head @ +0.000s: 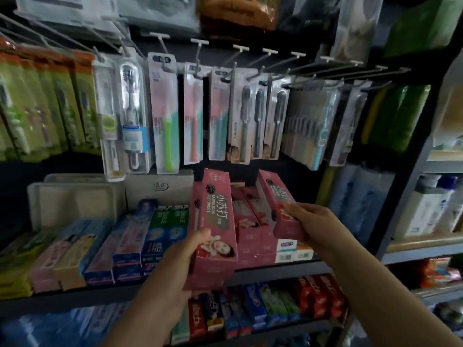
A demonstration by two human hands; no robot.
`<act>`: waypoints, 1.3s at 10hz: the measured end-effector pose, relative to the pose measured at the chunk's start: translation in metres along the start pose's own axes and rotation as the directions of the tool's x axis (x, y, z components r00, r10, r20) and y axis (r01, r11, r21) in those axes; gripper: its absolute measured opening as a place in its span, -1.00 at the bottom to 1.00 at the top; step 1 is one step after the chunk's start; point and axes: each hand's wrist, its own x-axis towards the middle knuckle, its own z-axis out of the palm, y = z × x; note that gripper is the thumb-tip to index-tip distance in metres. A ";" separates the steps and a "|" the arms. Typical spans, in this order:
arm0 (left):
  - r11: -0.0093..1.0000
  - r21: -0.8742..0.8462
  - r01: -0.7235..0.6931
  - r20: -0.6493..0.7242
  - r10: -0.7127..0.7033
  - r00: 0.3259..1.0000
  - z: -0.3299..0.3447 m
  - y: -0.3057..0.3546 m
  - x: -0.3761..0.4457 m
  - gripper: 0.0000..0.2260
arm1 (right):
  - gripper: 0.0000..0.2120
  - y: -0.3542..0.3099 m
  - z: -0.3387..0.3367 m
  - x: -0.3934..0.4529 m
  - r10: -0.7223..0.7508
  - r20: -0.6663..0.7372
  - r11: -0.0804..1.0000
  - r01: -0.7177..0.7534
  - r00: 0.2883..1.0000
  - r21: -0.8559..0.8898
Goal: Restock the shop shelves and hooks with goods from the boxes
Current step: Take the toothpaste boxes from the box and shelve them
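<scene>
- The left hand [183, 259] held a pink toothpaste carton [215, 221] by its near end, with the long axis running up and away toward the shelf back and tilted slightly left at the top.
- That carton stood in front of the shelf [275, 269] edge, its lower end overhanging the edge and its upper end reaching over the row of pink cartons [250, 221] already stocked there.
- The left grip was clamped on it: the thumb lay across the printed front near the bottom, and the other fingers were hidden behind the box.
- The right hand [313, 221] held a second pink carton [280, 201], which sat at the right end of the pink row, leaning back with its far end higher.
- The right grip was closed round that carton's near end, fingers curled over its top face, directly above the white boxes [294, 250] beneath it.
- In my judgement the deciding relation was the slot between the two held cartons: it lay just right of the left-hand carton and just left of the right hand, so the left hand was nearer to fill it.
- Toothbrush packs [193, 113] hung on hooks directly above, close over the cartons' upper ends.
</scene>
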 end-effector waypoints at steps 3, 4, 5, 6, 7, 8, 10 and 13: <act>0.989 0.100 -0.113 0.039 0.109 0.993 -0.003 0.011 0.021 -0.67 | -0.52 0.013 0.011 0.088 0.057 0.025 0.962 -0.048 0.998 -0.270; 0.991 0.052 -0.122 0.087 0.117 0.989 0.009 0.022 0.010 -0.56 | -0.40 0.019 0.016 0.098 0.011 -0.017 0.936 -0.016 1.000 -0.351; 0.972 0.059 -0.227 0.030 0.226 0.974 0.008 0.025 0.009 -0.04 | -0.75 0.012 0.019 0.092 -0.036 -0.053 0.859 0.004 0.998 -0.512; 0.972 0.088 -0.216 0.112 0.206 0.972 0.011 0.022 0.015 -0.59 | -0.82 0.015 0.019 0.094 -0.034 -0.019 0.851 0.019 0.999 -0.525; 0.993 0.097 -0.067 -0.200 0.085 0.976 0.012 0.021 0.029 -0.69 | -0.82 0.019 0.020 0.094 -0.031 -0.017 0.862 0.018 0.999 -0.507; 0.994 0.030 -0.109 -0.244 0.113 0.963 0.010 0.020 0.034 -0.72 | -0.74 0.022 0.021 0.094 -0.022 -0.032 0.876 0.004 0.999 -0.482; 0.993 0.101 -0.062 -0.208 0.082 0.975 0.011 0.026 0.042 -0.67 | -0.64 0.021 0.021 0.093 0.002 -0.037 0.890 -0.019 0.999 -0.455; 1.000 0.013 -0.022 -0.135 0.023 0.991 0.014 0.012 0.056 -0.76 | -0.63 -0.011 0.036 0.017 -0.246 0.118 0.867 0.273 0.962 -0.416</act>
